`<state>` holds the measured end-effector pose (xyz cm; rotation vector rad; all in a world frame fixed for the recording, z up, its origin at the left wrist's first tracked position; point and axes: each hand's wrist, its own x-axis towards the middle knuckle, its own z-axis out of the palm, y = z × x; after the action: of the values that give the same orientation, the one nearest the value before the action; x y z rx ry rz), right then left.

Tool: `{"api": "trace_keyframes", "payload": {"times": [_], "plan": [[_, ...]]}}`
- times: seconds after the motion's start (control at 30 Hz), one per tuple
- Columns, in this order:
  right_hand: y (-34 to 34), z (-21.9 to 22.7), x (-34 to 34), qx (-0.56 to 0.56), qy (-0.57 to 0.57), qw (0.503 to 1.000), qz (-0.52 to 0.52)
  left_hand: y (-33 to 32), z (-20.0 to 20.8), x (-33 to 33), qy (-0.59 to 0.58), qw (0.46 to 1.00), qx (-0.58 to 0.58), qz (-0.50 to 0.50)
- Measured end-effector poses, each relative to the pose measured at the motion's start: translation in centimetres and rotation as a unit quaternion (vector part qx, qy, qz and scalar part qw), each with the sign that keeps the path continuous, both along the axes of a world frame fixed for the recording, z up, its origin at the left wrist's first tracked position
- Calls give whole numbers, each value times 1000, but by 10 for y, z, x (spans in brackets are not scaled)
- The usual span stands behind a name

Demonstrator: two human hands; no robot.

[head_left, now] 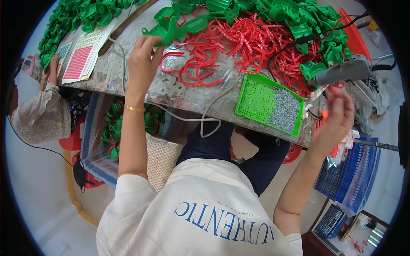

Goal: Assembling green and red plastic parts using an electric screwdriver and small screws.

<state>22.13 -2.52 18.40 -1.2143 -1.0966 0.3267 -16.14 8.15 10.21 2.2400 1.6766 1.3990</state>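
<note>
My left hand (147, 57) reaches over the table at the upper left, its fingers closed on the edge of a curved green plastic piece (167, 32). Loose red curved plastic strips (200, 70) lie beside it. On the right, my right hand (335, 117) is raised with its fingers apart, somewhat blurred, and I see nothing in it. Just above those fingers is a grey power screwdriver (344, 71). A bright green tray (240, 109) between my hands holds many small silvery screws (285, 109) at its right side.
A heap of red dotted strips (260, 40) and piles of green pieces (309, 21) cover the table's far side. A white cable (205, 123) loops over the front edge. At left, another person's sleeve (42, 113) and hand are near printed sheets (85, 53). A crate (100, 164) holds green-and-red pieces.
</note>
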Motion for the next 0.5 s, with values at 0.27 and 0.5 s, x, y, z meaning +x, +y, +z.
{"api": "trace_keyframes", "payload": {"times": [0.27,0.5], "plan": [[12,-61,-98,-398,246,816,338,-91,-17,75,-48,983,64,-167],[11,-88,-87,-388,295,797,358,-132,-49,85,-76,972,-5,-223]]}}
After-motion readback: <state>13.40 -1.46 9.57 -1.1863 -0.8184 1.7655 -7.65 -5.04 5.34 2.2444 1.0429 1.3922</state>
